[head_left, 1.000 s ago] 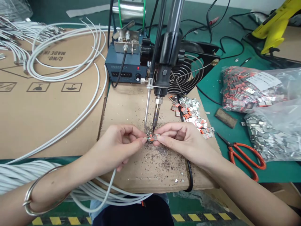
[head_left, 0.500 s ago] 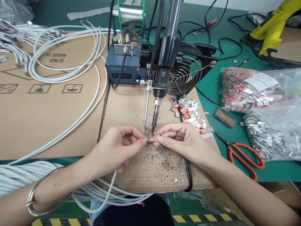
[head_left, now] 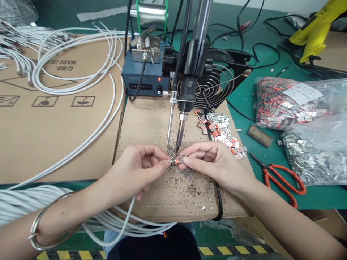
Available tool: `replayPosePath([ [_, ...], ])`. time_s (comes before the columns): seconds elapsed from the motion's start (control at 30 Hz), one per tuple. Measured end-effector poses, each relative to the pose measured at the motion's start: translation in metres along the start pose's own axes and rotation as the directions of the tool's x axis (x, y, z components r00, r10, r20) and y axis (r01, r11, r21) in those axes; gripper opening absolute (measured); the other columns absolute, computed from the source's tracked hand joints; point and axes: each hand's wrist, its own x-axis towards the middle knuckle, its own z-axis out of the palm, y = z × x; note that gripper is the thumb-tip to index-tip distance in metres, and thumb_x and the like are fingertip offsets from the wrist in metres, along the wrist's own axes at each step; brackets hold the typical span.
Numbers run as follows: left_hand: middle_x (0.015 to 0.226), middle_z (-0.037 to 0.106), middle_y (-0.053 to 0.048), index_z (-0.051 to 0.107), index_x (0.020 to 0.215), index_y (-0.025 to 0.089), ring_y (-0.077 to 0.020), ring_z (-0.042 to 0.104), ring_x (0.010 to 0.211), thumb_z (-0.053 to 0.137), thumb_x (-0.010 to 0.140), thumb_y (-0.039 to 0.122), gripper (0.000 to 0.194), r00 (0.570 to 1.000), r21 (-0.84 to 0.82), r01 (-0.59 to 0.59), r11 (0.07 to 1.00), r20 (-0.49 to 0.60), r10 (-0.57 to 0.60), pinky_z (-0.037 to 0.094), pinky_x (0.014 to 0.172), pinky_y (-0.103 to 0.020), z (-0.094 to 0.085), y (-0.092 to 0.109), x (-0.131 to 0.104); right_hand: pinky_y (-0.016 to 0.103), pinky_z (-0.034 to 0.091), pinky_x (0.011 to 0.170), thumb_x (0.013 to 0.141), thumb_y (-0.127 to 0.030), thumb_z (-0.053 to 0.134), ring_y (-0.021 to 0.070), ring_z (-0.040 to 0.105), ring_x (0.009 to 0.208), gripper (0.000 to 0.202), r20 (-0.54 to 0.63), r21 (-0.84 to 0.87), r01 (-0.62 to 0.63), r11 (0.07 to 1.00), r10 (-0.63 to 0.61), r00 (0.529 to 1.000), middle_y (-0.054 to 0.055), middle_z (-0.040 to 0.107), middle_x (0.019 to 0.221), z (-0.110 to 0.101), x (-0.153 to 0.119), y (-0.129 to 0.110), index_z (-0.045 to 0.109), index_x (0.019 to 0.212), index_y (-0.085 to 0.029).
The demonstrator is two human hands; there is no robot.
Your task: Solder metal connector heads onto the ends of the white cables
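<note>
My left hand (head_left: 143, 168) pinches the end of a white cable (head_left: 129, 213), whose thin coloured wires meet a small orange and silver USB connector (head_left: 180, 159). The connector's other end is between the thumb and fingers of my right hand (head_left: 207, 159). Right above the joint stands the dark tip of an upright soldering iron (head_left: 179, 135); whether it touches the joint is too small to tell. A bent metal feed tube (head_left: 170, 126) comes down beside the iron. Both hands are over a cardboard sheet (head_left: 146, 126) strewn with solder bits.
Behind stand a blue solder feeder (head_left: 141, 85) and a black fan (head_left: 208, 86). Loose connectors (head_left: 221, 131) lie right of the iron, then red-handled cutters (head_left: 284, 177), a brown block (head_left: 259, 136) and plastic bags of parts (head_left: 287, 104). Coiled white cables (head_left: 38, 77) lie left.
The connector and my fingertips have shifted very slightly to the right. The whole view has also moved a little; both grasps look the same.
</note>
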Motion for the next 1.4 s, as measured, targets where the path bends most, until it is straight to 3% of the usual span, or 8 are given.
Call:
replayPosePath([
  [0.47, 0.038, 0.042, 0.012, 0.058, 0.075, 0.015, -0.0025, 0.034, 0.025, 0.061, 0.077, 0.021, 0.007, 1.000, -0.021, 0.002, 1.000, 0.007, -0.002, 0.032, 0.020, -0.008, 0.001, 0.001, 0.001, 0.006, 0.051, 0.058, 0.073, -0.017, 0.071, 0.0039, 0.068, 0.064, 0.007, -0.006, 0.064, -0.031, 0.997, 0.032, 0.999, 0.001, 0.072, 0.070, 0.001, 0.001, -0.003, 0.068, 0.079, -0.014],
  [0.73, 0.038, 0.043, 0.011, 0.057, 0.076, 0.014, -0.0038, 0.036, 0.025, 0.058, 0.079, 0.021, 0.007, 0.998, 0.111, 0.054, 0.992, -0.024, -0.052, 0.034, 0.021, -0.010, -0.002, 0.001, 0.002, 0.012, 0.050, 0.053, 0.059, -0.019, 0.078, 0.0076, 0.067, 0.059, 0.018, -0.107, -0.074, -0.064, 0.995, 0.056, 0.993, 0.004, 0.071, 0.067, 0.007, 0.002, -0.004, 0.069, 0.074, -0.011],
  [0.97, 0.038, 0.042, 0.010, 0.057, 0.078, 0.014, -0.0045, 0.037, 0.027, 0.058, 0.080, 0.024, 0.009, 0.998, 0.132, 0.066, 0.989, -0.013, -0.065, 0.034, 0.023, -0.010, 0.000, 0.004, -0.001, 0.014, 0.048, 0.054, 0.058, -0.022, 0.080, 0.0074, 0.065, 0.059, 0.023, -0.080, -0.073, -0.104, 0.992, 0.098, 0.992, 0.005, 0.071, 0.068, 0.005, 0.000, -0.007, 0.069, 0.076, -0.012],
  [1.2, 0.036, 0.042, 0.011, 0.056, 0.081, 0.014, -0.0040, 0.036, 0.027, 0.057, 0.082, 0.026, 0.012, 0.997, 0.135, 0.077, 0.988, -0.031, -0.074, 0.033, 0.024, -0.009, 0.001, 0.006, -0.002, 0.012, 0.045, 0.054, 0.070, -0.021, 0.072, 0.0048, 0.064, 0.059, 0.013, -0.083, -0.059, -0.153, 0.986, 0.148, 0.985, 0.004, 0.071, 0.068, 0.006, 0.001, -0.010, 0.067, 0.077, -0.011],
  [1.4, 0.035, 0.043, 0.010, 0.056, 0.078, 0.014, -0.0041, 0.037, 0.025, 0.058, 0.082, 0.024, 0.011, 0.997, 0.129, 0.063, 0.990, -0.046, -0.058, 0.032, 0.024, -0.009, 0.000, 0.004, -0.002, 0.013, 0.047, 0.057, 0.071, -0.018, 0.070, 0.0051, 0.065, 0.060, 0.010, -0.098, -0.044, -0.142, 0.989, 0.137, 0.986, 0.004, 0.071, 0.068, 0.009, 0.001, -0.009, 0.065, 0.077, -0.011],
])
